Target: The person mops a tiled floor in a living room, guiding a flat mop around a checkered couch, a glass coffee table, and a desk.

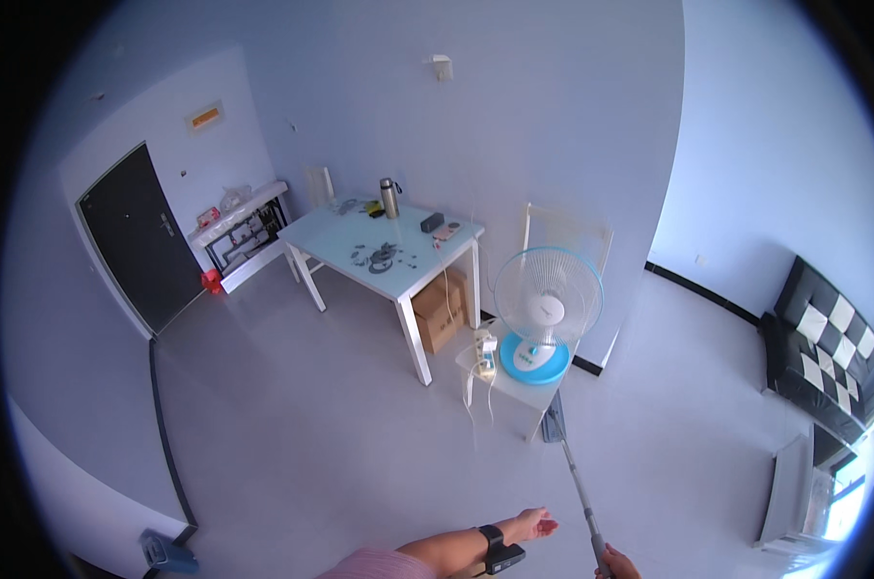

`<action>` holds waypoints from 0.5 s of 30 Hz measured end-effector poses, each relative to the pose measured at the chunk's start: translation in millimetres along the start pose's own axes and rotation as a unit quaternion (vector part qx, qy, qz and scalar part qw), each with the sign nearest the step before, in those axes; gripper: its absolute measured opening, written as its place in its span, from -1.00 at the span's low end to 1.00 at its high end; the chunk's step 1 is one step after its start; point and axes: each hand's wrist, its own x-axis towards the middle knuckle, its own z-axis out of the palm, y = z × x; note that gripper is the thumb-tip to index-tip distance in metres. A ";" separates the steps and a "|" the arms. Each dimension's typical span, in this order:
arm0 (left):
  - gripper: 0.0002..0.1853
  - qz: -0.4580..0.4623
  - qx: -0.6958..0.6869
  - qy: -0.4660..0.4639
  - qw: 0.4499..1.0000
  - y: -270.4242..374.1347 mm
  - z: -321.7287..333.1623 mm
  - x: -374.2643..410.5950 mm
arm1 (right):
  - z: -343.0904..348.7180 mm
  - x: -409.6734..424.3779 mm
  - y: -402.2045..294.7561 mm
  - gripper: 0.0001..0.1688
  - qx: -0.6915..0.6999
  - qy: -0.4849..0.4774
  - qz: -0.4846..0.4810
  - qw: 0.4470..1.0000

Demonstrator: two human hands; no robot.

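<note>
My right hand (618, 564) grips the grey handle of a flat mop (580, 488) at the bottom of the view. The mop's flat head (553, 427) lies on the floor beside a white chair's front leg. My left hand (537, 523) hangs left of the handle, apart from it, with nothing in it and its fingers loosely curled. A black strap with a small device (504, 557) circles the left wrist. On the seat of the white chair (527, 391) stands a blue and white electric fan (547, 310), next to a power strip (484, 353) with cords hanging down.
Left of the fan stands a glass-topped table (321, 235) bearing a steel thermos (389, 198) and a black box (432, 222). A cardboard box (440, 307) sits beneath it. At right is a black and white sofa (828, 347); a blue bin (167, 554) stands at lower left.
</note>
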 end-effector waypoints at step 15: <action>-0.78 0.043 -0.013 0.030 0.999 -33.2 5.9 -18.4 | -78.1 15.0 52.8 -0.43 -0.017 -0.008 0.026 0.999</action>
